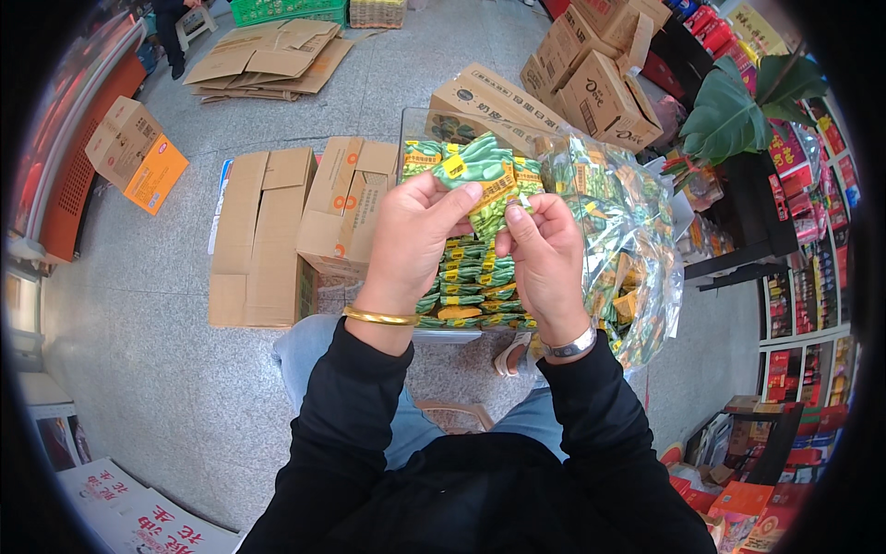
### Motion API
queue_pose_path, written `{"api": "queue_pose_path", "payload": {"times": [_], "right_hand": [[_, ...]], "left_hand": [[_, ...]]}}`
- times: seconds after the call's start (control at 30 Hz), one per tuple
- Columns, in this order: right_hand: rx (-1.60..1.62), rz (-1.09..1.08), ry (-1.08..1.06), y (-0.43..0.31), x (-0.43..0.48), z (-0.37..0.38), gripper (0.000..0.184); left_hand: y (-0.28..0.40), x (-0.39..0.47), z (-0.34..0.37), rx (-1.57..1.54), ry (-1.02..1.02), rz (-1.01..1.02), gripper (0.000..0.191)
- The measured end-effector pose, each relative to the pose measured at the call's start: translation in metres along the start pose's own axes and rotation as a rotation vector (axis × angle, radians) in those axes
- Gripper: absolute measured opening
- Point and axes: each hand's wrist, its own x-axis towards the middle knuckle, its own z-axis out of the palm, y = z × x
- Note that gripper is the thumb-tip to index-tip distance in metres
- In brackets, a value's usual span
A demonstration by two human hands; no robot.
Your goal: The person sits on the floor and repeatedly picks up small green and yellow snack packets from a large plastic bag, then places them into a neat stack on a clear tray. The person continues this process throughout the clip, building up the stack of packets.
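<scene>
My left hand [423,232] pinches the left side of a green and yellow snack packet [479,176] between thumb and fingers. At the packet's lower right, the thumb and fingers of my right hand [543,249] are closed on its edge. Both hands are over a clear plastic box [413,124], where similar green packets [460,284] lie in stacked rows. Against the box's right side rests a large clear plastic bag [633,277], full of loose packets of the same kind. My hands hide part of the rows.
Cardboard boxes [259,235] stand left of the clear box. Beyond it are a long carton [491,104] and stacked cartons [609,97]. Flattened cardboard [270,59] lies on the floor farther off. A broad-leaved plant [734,111] and stocked shelves [806,339] are at the right. A seated person's leg [169,34] shows at top left.
</scene>
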Motion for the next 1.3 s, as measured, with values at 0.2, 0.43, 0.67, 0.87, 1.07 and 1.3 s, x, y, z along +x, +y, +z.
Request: {"api": "queue_pose_path", "payload": {"times": [0.2, 0.43, 0.67, 0.87, 1.07, 1.3], "right_hand": [[-1.123, -0.633, 0.023, 0.002, 0.001, 0.007, 0.048], [-1.245, -0.505, -0.026, 0.005, 0.008, -0.004, 0.038], [-1.701, -0.307, 0.191, -0.017, 0.073, -0.042, 0.039], [-1.997, -0.167, 0.040, 0.006, 0.110, -0.054, 0.039], [-2.015, -0.071, -0.002, 0.012, 0.104, -0.043, 0.037], [-1.980, -0.238, -0.088, 0.019, 0.094, -0.053, 0.037]], "left_hand": [[-0.006, 0.003, 0.005, 0.314, 0.090, 0.097, 0.014], [-0.017, 0.010, -0.006, 0.681, 0.059, 0.046, 0.024], [-0.008, 0.010, -0.003, 0.416, 0.025, 0.157, 0.039], [0.002, 0.009, -0.007, 0.340, 0.010, 0.162, 0.032], [0.005, 0.008, -0.015, 0.338, 0.022, 0.165, 0.029], [0.008, 0.007, -0.015, 0.271, 0.041, 0.184, 0.027]]}}
